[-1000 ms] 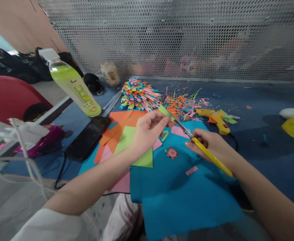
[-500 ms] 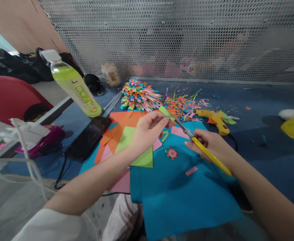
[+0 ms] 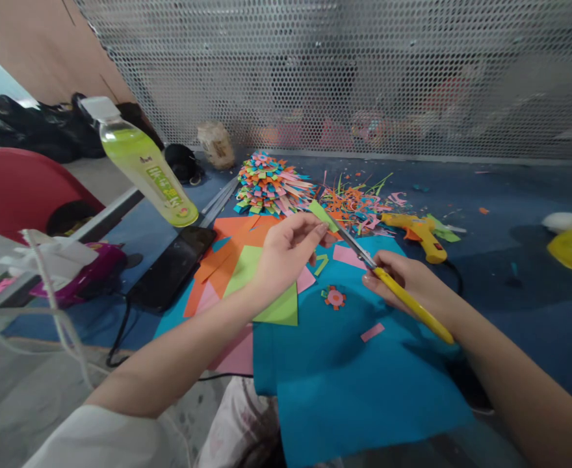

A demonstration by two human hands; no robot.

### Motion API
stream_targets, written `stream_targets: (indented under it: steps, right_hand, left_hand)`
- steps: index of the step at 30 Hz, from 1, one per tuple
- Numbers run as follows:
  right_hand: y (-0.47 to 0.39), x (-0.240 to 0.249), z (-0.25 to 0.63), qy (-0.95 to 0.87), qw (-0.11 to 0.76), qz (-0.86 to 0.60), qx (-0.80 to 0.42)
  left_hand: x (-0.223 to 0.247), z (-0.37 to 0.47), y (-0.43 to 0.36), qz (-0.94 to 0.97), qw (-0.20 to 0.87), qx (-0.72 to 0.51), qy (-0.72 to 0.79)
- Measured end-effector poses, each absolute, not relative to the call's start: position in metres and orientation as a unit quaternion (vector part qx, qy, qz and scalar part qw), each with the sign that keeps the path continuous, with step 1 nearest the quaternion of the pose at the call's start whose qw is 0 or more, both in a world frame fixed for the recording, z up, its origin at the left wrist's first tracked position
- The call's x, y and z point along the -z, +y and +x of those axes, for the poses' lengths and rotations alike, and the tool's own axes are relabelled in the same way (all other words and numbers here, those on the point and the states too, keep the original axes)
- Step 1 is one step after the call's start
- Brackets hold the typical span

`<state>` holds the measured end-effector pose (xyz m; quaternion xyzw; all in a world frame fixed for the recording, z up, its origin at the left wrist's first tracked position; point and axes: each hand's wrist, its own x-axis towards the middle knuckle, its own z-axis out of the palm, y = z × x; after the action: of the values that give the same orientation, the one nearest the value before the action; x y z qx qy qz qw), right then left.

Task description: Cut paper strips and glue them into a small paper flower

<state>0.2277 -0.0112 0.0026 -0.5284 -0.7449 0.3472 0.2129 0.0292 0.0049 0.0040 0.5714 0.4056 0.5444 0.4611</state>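
Observation:
Between the thumb and fingers of my left hand (image 3: pixel 290 244) is a small green paper strip (image 3: pixel 322 213). My right hand (image 3: pixel 403 279) grips yellow-handled scissors (image 3: pixel 410 304), their blades pointing up and left to the strip's edge. Whether the blades have cut into it I cannot make out. Below the hands, a small pink and orange paper flower (image 3: pixel 335 298) lies on a large blue sheet (image 3: pixel 364 396). A pink strip (image 3: pixel 372 332) and a pink rectangle (image 3: pixel 348 256) rest on the same sheet. Green paper (image 3: pixel 281 302) lies under my left forearm.
A layered paper-strip cone (image 3: pixel 269 188) stands behind my hands, beside a heap of paper scraps (image 3: pixel 357 205). To the right lies a yellow glue gun (image 3: pixel 420 234). On the left are a black phone (image 3: pixel 173 268), a green drink bottle (image 3: pixel 144 166) and a purple tissue box (image 3: pixel 86 276).
Both hands stay nearly in place. The scissors have shifted very slightly, and the green strip has tilted a little.

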Motion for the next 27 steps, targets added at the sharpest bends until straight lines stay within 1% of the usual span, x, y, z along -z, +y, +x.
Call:
stream_targets:
  steps: [10,27]
  right_hand:
    - [-0.0103,0.0007,0.2286,-0.763,0.207,-0.534,-0.299]
    - [-0.0124,-0.0018,0.2280,-0.743,0.205,-0.557,-0.309]
  left_hand:
    - [-0.0041,0.0297,0.0044,0.584,0.454,-0.531,0.413]
    - [-0.0028,0.0294,0.0058,0.573,0.470,-0.531,0.411]
